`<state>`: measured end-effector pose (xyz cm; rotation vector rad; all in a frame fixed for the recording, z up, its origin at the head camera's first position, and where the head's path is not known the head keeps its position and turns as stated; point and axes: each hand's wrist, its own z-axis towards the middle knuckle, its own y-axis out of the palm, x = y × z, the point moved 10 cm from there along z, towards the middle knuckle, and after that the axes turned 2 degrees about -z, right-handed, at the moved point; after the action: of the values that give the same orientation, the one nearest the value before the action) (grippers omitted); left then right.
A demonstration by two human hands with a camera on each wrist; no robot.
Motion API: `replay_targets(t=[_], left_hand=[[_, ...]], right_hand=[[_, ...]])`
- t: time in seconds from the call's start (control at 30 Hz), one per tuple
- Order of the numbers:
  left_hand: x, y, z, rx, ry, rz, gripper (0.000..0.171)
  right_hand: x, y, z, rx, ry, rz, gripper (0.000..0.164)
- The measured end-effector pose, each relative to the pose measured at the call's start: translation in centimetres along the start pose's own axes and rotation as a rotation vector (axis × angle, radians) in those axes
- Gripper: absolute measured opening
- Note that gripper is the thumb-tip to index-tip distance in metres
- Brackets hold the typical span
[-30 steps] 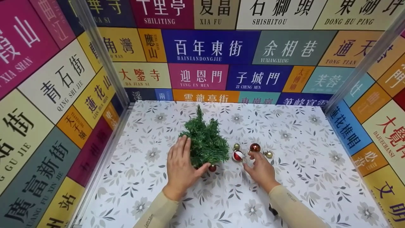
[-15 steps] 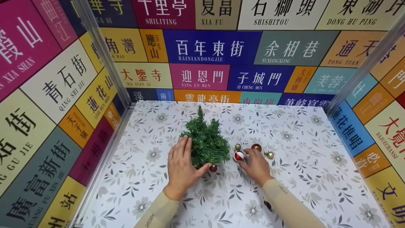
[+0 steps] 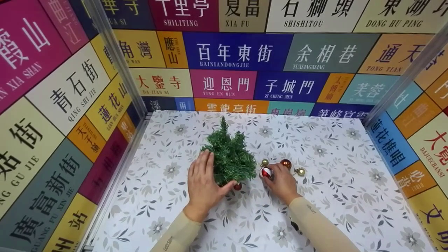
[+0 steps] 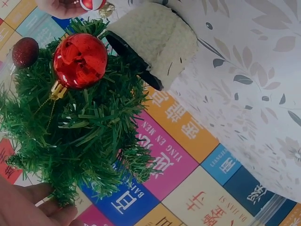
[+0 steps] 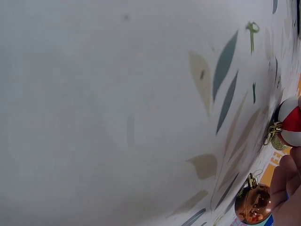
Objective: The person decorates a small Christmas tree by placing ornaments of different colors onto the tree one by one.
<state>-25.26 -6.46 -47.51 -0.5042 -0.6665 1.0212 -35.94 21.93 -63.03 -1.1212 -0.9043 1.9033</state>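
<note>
A small artificial Christmas tree (image 3: pixel 231 157) stands near the middle of the table. My left hand (image 3: pixel 203 182) lies along its left side, fingers extended against the branches and thumb in front. A shiny red bauble (image 4: pixel 81 61) and a dark red glittery bauble (image 4: pixel 25 52) hang on the tree in the left wrist view, where its pale base (image 4: pixel 157 42) also shows. To the tree's right, my right hand (image 3: pixel 283 182) pinches a red-and-white bauble (image 3: pixel 265 172) between thumb and fingers. Its gold cap (image 5: pixel 275 127) shows in the right wrist view.
Around my right hand lie a copper-coloured bauble (image 3: pixel 286 163), a small gold bauble (image 3: pixel 265 162) behind the held one, and another gold bauble (image 3: pixel 300 171) to the right. The flower-patterned tabletop (image 3: pixel 150 196) is enclosed by sign-printed walls (image 3: pixel 238 52) at the back and sides.
My right hand has moved left from beside the copper-coloured bauble and its fingers have closed on the red-and-white one. My left hand stays against the tree.
</note>
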Motion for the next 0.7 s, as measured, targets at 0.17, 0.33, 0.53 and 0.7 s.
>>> replay_targets(t=[0.17,0.33,0.53,0.7], left_hand=[[0.04,0.02,-0.03,0.006,0.001,0.006,0.112],[-0.16,0.00,-0.10,-0.002,0.001,-0.007,0.111],[-0.38,-0.13,-0.06,-0.001,0.018,-0.032,0.108],[-0.62,-0.14,-0.15,-0.009,0.032,-0.039,0.107]], right_hand=[[-0.11,-0.13,-0.08,0.020,-0.002,0.009,0.045],[0.03,0.06,-0.01,-0.004,0.016,0.018,0.046],[0.04,-0.02,0.01,-0.009,0.023,0.023,0.047],[-0.02,-0.16,-0.01,-0.009,0.029,0.030,0.047]])
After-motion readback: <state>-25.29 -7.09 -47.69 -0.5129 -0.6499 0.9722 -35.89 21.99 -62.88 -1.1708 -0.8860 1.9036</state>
